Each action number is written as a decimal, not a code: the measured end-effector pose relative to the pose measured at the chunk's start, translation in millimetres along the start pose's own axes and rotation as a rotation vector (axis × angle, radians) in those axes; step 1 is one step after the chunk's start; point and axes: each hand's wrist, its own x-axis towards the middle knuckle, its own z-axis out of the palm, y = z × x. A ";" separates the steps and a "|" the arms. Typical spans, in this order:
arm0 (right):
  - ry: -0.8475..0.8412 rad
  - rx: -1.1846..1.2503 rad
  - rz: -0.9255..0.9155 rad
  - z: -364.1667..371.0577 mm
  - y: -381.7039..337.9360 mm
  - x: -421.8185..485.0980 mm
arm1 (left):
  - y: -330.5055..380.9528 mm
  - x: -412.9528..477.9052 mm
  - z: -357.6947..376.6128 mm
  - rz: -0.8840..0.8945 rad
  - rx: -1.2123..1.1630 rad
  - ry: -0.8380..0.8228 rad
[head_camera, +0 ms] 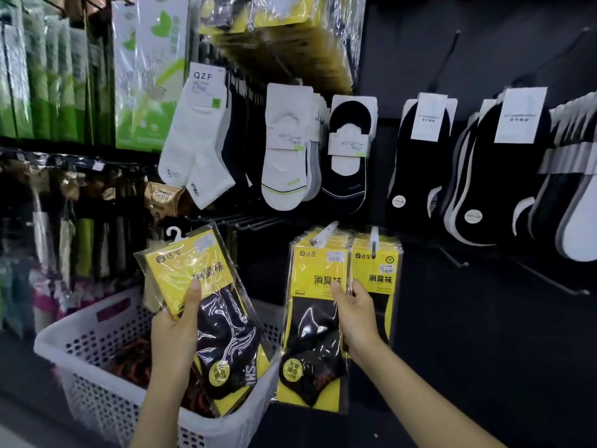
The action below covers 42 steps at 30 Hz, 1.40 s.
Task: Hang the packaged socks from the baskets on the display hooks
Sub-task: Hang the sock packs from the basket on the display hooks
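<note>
**Head view, hanging step.** My left hand (176,331) grips one sock pack (210,305) by its lower left edge. The thumb lies flat across the yellow card and the other fingers are curled behind. The pack is tilted over the right edge of the white basket (84,331), with its small white hanger (174,233) uppermost and on no hook. My right hand (357,315) pinches the front pack of the hung stack (315,334) along its right edge. The thumb is on the face and the fingers are tucked behind, between that stack and the neighbouring stack (378,273). The pinched stack hangs from a white-tipped display hook (327,232) near the lower edge of the dark display panel (484,318).

**Risks, as I judge them.**
- The film sleeves look glossy and slack, so a pack may slide out of a light grip.
- The hanger is small and thin. It could miss the hook tip or catch on one side only, leaving the pack crooked or dropping it into the basket.
- The stack seems to reach close to the hook's end, so one more pack may crowd the front one off.
- Tugging the pinched pack could unseat it.

**Materials.**
- Packs: clear, crinkled film with bright glare over a stiff yellow card, with dark knit socks inside.
- Basket: rigid white plastic with perforated walls and a rounded rim.
- Bare wire hooks (255,221): thin and straight, just above the held pack.
</note>
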 end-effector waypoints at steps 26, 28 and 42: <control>-0.198 0.143 -0.026 -13.1 12.5 -47.2 | -24.6 -47.5 77.1 0.132 -0.082 -0.572; -0.089 0.211 -0.036 -25.4 17.6 -47.9 | -27.4 -56.8 88.2 0.068 -0.126 -0.640; 0.198 0.008 -0.143 -80.6 15.7 0.2 | -35.6 -94.6 138.2 -0.094 -0.078 -0.791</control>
